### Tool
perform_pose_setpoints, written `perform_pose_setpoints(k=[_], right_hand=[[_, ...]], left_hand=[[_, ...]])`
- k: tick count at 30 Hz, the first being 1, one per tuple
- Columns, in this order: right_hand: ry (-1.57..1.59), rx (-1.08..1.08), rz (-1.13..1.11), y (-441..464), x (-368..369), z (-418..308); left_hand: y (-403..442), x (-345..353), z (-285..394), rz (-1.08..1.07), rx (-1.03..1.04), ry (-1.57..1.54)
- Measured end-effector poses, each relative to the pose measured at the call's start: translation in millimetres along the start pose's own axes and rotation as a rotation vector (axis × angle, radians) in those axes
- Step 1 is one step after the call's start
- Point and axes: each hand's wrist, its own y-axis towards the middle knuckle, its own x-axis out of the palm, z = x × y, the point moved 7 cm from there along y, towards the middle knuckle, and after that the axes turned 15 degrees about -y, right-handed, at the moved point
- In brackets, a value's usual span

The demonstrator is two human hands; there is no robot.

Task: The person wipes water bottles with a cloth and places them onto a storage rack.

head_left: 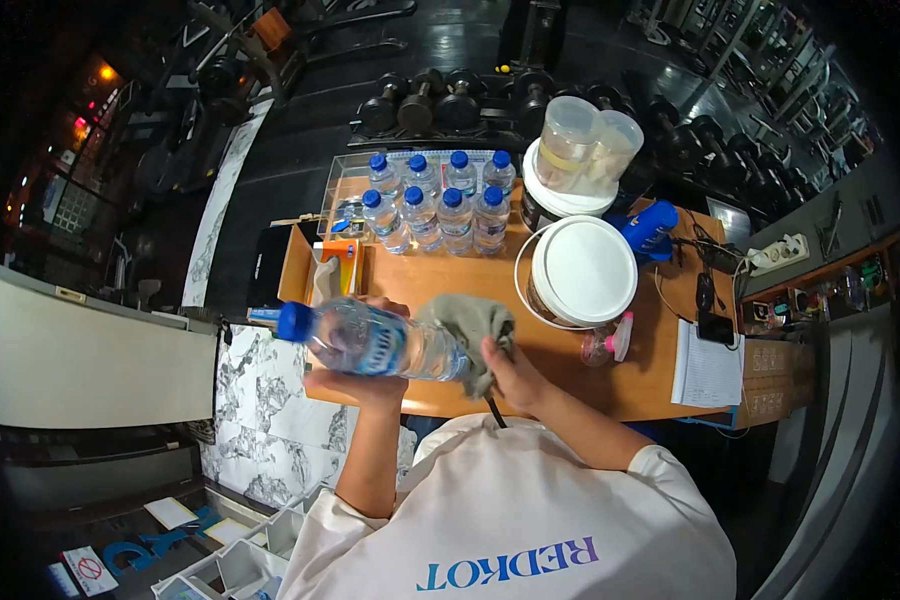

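A clear plastic water bottle (pixel 375 342) with a blue cap lies nearly level in front of my chest, its cap pointing left. My left hand (pixel 365 385) is wrapped round the bottle's middle from below. In my right hand (pixel 515 375) is a grey-green cloth (pixel 470 325), pressed against the base end of the bottle. The cloth covers that end, so the base itself is hidden. Beyond my hands, several more water bottles (pixel 435 205) with blue caps stand upright in two rows on the wooden table (pixel 450 275).
A white-lidded bucket (pixel 584 270) stands right of my hands, with clear tubs (pixel 590 140) on another bucket behind it. A pink spray bottle (pixel 607 342), blue shaker (pixel 652 228), notebook (pixel 708 365) and phone (pixel 716 327) are at the right. An orange box (pixel 342 262) is at the left.
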Motion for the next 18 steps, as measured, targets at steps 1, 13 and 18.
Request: perform_pose_setpoints(k=[1, 13, 18], right_hand=[[-0.235, 0.03, 0.065, -0.1, 0.8, -5.8], [-0.208, 0.165, 0.104, 8.5, -18.2, -3.5], [-0.204, 0.302, 0.101, 7.3, -23.6, 6.8]], left_hand=[[-2.8, 12.7, -2.6, -0.139, 0.039, 0.009], [-36.8, 48.0, -23.2, -0.646, 0.156, 0.206], [-45.5, 40.1, -38.8, -0.596, 0.09, 0.218]])
